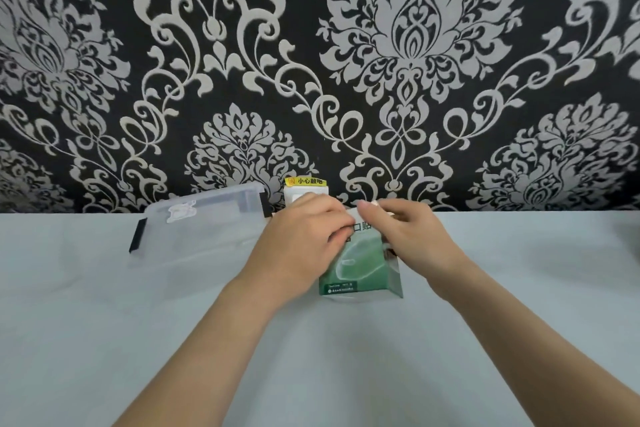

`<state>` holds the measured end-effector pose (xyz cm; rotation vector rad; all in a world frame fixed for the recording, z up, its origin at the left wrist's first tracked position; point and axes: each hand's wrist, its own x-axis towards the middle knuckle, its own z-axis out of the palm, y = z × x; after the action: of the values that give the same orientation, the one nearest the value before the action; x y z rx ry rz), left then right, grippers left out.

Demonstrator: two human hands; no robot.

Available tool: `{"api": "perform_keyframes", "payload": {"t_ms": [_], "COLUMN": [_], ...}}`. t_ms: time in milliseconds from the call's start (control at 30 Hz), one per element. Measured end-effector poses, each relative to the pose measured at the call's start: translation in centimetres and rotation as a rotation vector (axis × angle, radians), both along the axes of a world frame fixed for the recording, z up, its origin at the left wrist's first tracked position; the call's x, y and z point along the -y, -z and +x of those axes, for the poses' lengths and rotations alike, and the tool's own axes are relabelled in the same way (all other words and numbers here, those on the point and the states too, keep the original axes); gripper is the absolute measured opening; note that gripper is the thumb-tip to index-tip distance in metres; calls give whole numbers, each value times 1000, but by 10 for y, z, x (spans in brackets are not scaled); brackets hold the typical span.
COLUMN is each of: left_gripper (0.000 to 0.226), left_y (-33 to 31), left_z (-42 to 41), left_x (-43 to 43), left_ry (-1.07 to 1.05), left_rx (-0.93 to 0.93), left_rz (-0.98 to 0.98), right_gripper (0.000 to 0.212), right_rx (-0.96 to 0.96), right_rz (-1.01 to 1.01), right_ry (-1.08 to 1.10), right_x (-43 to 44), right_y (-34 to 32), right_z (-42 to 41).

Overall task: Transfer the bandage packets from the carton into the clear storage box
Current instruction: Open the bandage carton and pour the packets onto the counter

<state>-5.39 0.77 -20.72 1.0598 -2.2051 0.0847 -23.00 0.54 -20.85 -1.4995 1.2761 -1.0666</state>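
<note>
Left of the carton [360, 267], the clear box [197, 229] is sitting. The left hand [301, 239] is curling its fingers round the carton's top; the right hand [408, 229] is pinching the flap there. Behind the carton, a yellow-labelled packet [304, 185] is standing.

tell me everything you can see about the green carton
The green carton looks like printed cardboard, green fading to white at the top, with black characters, a pale rounded picture and small white print low down. It stands on the pale table; the left hand and right hand grip its top, hiding the opening.
</note>
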Motion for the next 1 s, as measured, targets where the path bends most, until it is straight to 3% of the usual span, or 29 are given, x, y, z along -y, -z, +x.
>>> {"api": "perform_keyframes", "payload": {"t_ms": [200,333,500,633,733,767,833,900,1000], "left_gripper": [12,11,8,10,9,21,56,81,75], "left_y": [2,-1,-14,-19,-25,-26,-25,-22,-18], "left_z": [-2,-3,3,-1,6,10,15,10,-1], "left_x": [-1,-4,-8,-10,-8,-7,-7,-9,-10], "left_ry": [-34,-33,-77,-47,69,114,113,31,-68], "left_rx": [41,26,-368,-516,-646,-609,-356,-150,-185], "left_rz": [-108,-80,175,393,703,793,882,846,697], "right_gripper": [51,49,27,53,61,63,67,73,83], "right_rx": [-7,7,81,62,63,64,52,15,-114], "right_rz": [2,-18,30,11,5,7,15,33,57], "right_ry": [-2,-46,-123,-210,-248,-260,-297,-353,-363], "right_x": [-5,-6,-6,-4,-3,-3,-3,-2,-3], "right_y": [-3,-2,-6,-7,-6,-5,-4,-4,0], "right_z": [2,2,-7,-18,-24,-26,-31,-34,-32]}}
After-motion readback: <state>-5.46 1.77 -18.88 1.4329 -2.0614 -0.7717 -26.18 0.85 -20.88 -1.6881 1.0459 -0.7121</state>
